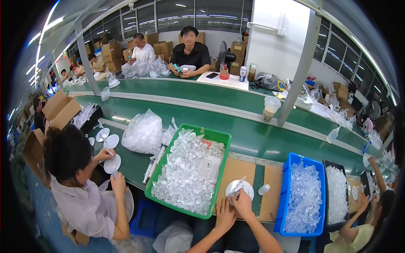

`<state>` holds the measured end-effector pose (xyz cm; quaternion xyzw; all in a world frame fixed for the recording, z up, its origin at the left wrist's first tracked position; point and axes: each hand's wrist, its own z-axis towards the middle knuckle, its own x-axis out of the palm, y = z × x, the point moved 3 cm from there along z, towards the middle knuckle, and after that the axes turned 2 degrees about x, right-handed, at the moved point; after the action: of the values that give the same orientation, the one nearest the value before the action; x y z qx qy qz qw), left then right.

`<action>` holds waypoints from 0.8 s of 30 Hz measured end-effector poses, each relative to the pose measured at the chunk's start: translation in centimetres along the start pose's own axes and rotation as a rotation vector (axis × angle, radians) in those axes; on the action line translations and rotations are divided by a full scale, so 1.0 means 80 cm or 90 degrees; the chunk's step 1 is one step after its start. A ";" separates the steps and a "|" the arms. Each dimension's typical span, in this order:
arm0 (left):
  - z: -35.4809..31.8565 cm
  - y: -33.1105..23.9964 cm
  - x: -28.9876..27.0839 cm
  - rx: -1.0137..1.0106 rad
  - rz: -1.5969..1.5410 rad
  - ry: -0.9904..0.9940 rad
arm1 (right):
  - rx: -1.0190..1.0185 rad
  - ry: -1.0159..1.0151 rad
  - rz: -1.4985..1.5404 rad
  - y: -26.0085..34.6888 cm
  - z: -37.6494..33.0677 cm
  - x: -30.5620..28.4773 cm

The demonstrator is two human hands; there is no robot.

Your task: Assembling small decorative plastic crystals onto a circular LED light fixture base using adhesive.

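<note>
A round white disc (249,189) lies on the brown cardboard in front of me. A small clear plastic piece (239,184) stands tilted on it. My right hand (242,204) is over the disc's near part, its fingers closed together at the lower end of the clear piece. Beside it my left hand (225,216) lies at the disc's near left edge, fingers stretched out and apart; its fingertips seem to touch the rim. Just right of the disc, a small white squeeze bottle (264,189) rests on the work surface.
A green tray (225,154) of clear plastic parts is on my left, a blue bin (285,198) of similar parts on my right, then a black tray (327,166). A co-worker (80,185) handles discs at left. A drink cup (270,109) stands by a grey post (297,63).
</note>
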<state>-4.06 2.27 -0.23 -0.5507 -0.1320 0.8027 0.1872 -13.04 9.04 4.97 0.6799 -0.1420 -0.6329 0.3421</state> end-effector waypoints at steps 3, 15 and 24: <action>0.001 -0.002 0.006 -0.006 -0.033 0.018 | -0.003 -0.030 -0.063 -0.002 -0.002 -0.005; 0.008 0.025 0.019 -0.236 -0.479 -0.088 | -0.029 -0.036 -0.096 0.003 -0.001 0.008; 0.008 -0.001 -0.008 0.025 -0.143 0.093 | -0.010 -0.052 -0.036 -0.006 0.002 0.005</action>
<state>-4.44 2.02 0.54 -0.5858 -0.1629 0.7367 0.2959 -13.28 9.11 4.34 0.6543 -0.1315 -0.6710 0.3231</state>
